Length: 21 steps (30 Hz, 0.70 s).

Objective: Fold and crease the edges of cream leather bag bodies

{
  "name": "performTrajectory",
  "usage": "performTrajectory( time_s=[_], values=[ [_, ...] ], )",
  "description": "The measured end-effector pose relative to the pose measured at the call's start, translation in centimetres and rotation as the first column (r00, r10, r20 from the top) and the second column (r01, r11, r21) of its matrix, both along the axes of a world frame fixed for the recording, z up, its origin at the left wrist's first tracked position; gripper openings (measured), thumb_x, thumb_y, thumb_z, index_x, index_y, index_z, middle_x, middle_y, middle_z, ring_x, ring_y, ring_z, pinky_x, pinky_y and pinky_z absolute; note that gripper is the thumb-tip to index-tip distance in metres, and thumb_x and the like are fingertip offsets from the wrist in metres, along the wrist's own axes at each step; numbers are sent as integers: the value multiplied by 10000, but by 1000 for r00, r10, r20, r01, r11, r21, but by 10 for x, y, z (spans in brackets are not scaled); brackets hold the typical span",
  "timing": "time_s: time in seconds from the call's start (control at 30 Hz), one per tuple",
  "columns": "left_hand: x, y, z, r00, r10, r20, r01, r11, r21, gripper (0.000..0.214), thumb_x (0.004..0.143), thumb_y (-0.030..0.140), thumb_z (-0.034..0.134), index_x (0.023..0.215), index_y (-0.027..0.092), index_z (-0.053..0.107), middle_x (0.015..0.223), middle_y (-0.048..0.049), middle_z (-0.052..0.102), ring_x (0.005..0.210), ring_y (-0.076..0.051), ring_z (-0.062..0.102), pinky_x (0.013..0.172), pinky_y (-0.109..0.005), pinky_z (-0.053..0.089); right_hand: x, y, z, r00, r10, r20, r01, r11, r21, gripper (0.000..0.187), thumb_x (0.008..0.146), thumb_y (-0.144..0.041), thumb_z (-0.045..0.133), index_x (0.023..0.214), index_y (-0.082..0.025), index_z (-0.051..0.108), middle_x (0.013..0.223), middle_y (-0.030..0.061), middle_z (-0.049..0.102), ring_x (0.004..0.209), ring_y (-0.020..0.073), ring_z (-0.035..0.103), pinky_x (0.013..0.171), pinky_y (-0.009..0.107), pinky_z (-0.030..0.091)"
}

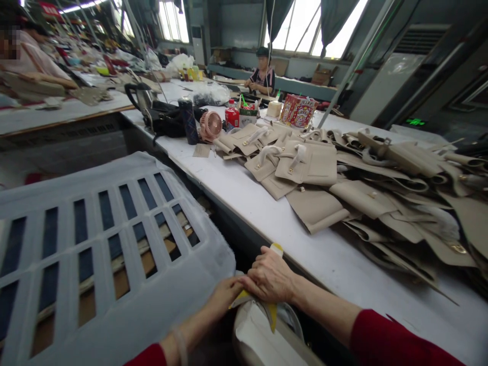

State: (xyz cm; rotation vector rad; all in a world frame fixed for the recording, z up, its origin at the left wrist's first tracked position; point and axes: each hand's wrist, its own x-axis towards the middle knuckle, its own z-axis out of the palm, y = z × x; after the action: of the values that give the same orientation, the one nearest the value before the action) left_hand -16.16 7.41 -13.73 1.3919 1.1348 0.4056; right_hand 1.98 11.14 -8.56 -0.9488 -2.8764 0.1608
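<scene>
Low in the head view, my right hand is closed around a yellow-and-white strip, whose end sticks out above the knuckles. My left hand meets it from the left, its fingers pinched on the lower part of that strip. Just beneath both hands is a beige rounded piece, apparently a bag, with white paper-like covering on top. Part of a metallic round object shows beside it. My fingers hide most of the strip.
Beige leather bag parts lie heaped along the white table. A slotted grey plastic crate or pallet stands at left. Farther back are a pink fan, a dark bottle, a red bottle and a seated person.
</scene>
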Motion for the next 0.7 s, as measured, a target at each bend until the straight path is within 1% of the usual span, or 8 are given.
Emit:
performTrajectory(
  time_s=[0.07,0.1,0.2,0.23,0.3,0.43,0.63,0.7],
  values=[
    [-8,-5,11,995,13,102,-14,1000,7,469,1012,487,346,1210,165,625,1215,-76,662,1198,-246,564,1067,-418,423,0,-2,1,1000,-19,-1,19,1000,2,527,1011,-407,348,621,-200,635,584,27,681,529,130,504,679,380,202],
    [-12,-9,17,986,-7,167,6,1000,3,482,1009,497,344,1224,173,629,1205,-62,673,1193,-242,564,1058,-381,426,1,-3,1,1000,-30,-1,30,1000,1,531,1012,-409,346,619,-199,636,583,29,680,528,131,503,678,381,201],
    [-19,-20,35,958,-97,270,99,995,5,444,935,495,525,1230,184,641,1087,-32,708,1039,-247,623,914,-328,498,1,-7,3,998,-67,0,67,998,0,554,1014,-408,344,587,-191,622,579,37,679,521,134,501,686,384,204],
    [-19,-22,38,961,-114,252,110,993,29,420,913,467,568,1213,184,651,1064,-29,710,1016,-248,624,899,-325,501,1,-8,4,997,-77,1,77,997,-2,555,1015,-401,343,581,-189,617,585,39,682,522,135,503,690,385,207],
    [-17,-24,43,978,-129,161,107,985,135,332,904,413,583,1135,195,681,1077,-29,700,1045,-246,605,987,-339,460,1,-10,4,995,-95,1,95,995,-9,550,1017,-383,338,583,-187,614,602,40,690,533,138,513,698,386,211],
    [-13,-21,48,980,-193,-39,195,925,326,192,927,321,543,960,212,697,1096,-40,677,1105,-214,582,1199,-366,211,3,-17,2,990,-144,1,144,989,-36,527,1016,-359,340,600,-187,614,620,37,698,556,144,540,725,391,221],
    [-13,-28,54,956,-239,-171,289,863,414,214,959,269,469,933,217,675,1063,-30,695,1219,-203,536,1233,-397,17,5,-44,1,960,-279,19,279,956,-93,553,1035,-381,301,641,-198,644,650,36,719,605,160,599,763,398,238],
    [-13,-26,53,965,-249,-87,264,914,308,261,962,341,470,891,204,681,997,-20,706,1110,-216,590,1223,-437,35,3,-53,4,941,-338,33,339,935,-102,551,1036,-379,297,658,-203,657,669,36,728,627,165,618,777,401,248]
  ],
)
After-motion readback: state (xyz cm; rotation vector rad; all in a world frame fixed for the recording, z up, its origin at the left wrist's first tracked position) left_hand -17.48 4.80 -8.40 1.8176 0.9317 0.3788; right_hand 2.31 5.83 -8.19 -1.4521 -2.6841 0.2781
